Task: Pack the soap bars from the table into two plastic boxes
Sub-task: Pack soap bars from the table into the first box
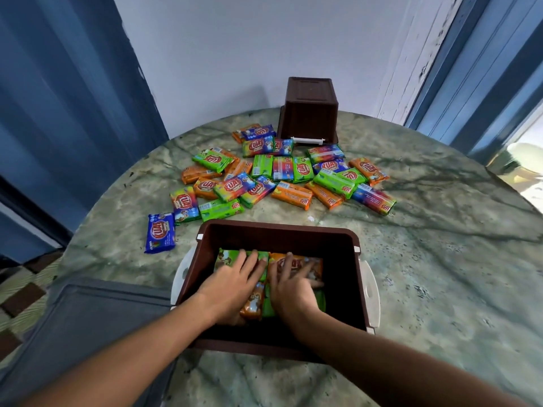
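Both hands sit down inside the near brown box, covering most of the soap bars packed there, so their count is unclear. Left hand lies flat, fingers spread on a green bar. Right hand presses an orange one, fingers straight and splayed, tips blurred. Loose soap pile further back on the counter. Second box upside down behind it.

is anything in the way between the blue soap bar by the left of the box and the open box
Nothing visible. The blue soap bar lies on bare table just left of the open box, whose top is uncovered. Both hands rest on soaps inside it.
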Tool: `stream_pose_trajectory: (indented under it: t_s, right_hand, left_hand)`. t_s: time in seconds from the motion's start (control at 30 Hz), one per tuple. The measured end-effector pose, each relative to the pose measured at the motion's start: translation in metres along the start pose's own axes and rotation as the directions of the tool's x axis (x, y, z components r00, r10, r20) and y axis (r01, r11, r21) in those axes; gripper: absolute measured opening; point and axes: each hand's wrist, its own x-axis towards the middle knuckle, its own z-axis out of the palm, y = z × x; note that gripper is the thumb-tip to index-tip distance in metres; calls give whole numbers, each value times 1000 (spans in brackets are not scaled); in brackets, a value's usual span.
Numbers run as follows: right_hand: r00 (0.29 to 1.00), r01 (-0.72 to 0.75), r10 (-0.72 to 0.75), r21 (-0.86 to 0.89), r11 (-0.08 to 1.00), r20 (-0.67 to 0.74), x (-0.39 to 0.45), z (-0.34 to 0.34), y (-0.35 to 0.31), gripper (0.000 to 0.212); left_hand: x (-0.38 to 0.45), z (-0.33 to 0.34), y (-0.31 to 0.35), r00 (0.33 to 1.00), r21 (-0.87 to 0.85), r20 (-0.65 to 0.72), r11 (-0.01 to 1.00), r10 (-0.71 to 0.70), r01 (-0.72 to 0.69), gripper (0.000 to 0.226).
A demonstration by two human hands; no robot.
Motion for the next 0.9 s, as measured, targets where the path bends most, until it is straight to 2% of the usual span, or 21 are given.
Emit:
stream_pose_trajectory:
  t_s: [0.23, 0.4, 0.5, 0.6, 0.67, 0.7, 0.77, 0.83, 0.87, 0.9]
  right_hand:
    - [998, -13, 13, -12, 1000, -56, 7, 6, 0, 54]
    - [1000, 8, -6, -108, 994, 21, 13, 2, 0, 56]
    - [998, 60, -55, -131, 990, 39, 13, -3, 7, 60]
    - [987, 137, -130, -75, 988, 94, 0, -25, 19, 73]
    - [974, 189, -184, -33, 981, 131, -11, -44, 28, 76]
    - [966, 218, -216, 4, 976, 141, -12, -55, 30, 71]
    - [937, 295, -317, 152, 943, 147, -4, -84, 35, 43]
    - [924, 326, -375, 351, 878, 80, 4, -120, 42, 19]
    - [927, 326, -374, 447, 833, 21, 17, -139, 43, 13]
    - [933, 321, -358, 524, 789, -32, 29, -155, 44, 10]
  left_hand:
    - [6, 4, 4, 999, 15, 38, 999, -33, 32, 125]
    - [6, 0, 9, 994, -2, 59, 996, -87, 88, 110]
    - [2, -7, 9, 991, -35, 81, 994, -102, 105, 108]
    - [0, -14, 5, 988, -120, 143, 989, -65, 83, 120]
    - [-3, -28, -4, 982, -293, 186, 954, -3, 58, 120]
    - [-5, -35, -16, 980, -410, 193, 911, 41, 43, 110]
    - [-10, -52, -49, 975, -636, 173, 772, 139, 3, 70]
    - [-15, -66, -90, 942, -868, 203, 494, 267, 47, 37]
    - [-15, -67, -117, 928, -939, 206, 328, 309, 100, 28]
    - [-14, -67, -144, 932, -968, 195, 212, 307, 133, 23]
